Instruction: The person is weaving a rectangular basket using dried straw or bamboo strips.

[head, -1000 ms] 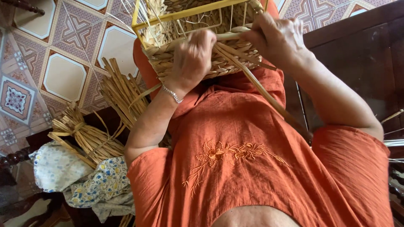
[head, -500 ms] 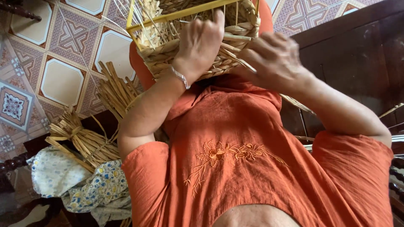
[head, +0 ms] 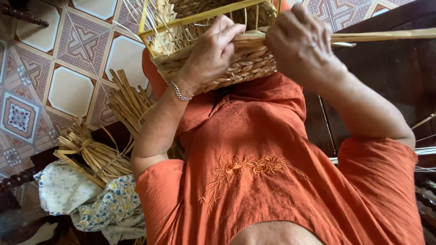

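Basket [head: 218,68], half-woven, sits on my lap at 12 o'clock. My left hand [head: 210,55] presses its near wall, fingers curled over the rim. My right hand [head: 302,43] pinches a straw strand [head: 386,35] running toward 3. Straw bundles [head: 97,154] lie at 9.

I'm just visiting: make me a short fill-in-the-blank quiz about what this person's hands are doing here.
1. Both hands rest on a woven ____.
2. The left hand wears a thin ____ at its wrist.
3. The right hand grips a long straw strand that runs off toward the picture's ____ edge.
4. The person's shirt is ____.

Missing words: basket; bracelet; right; orange
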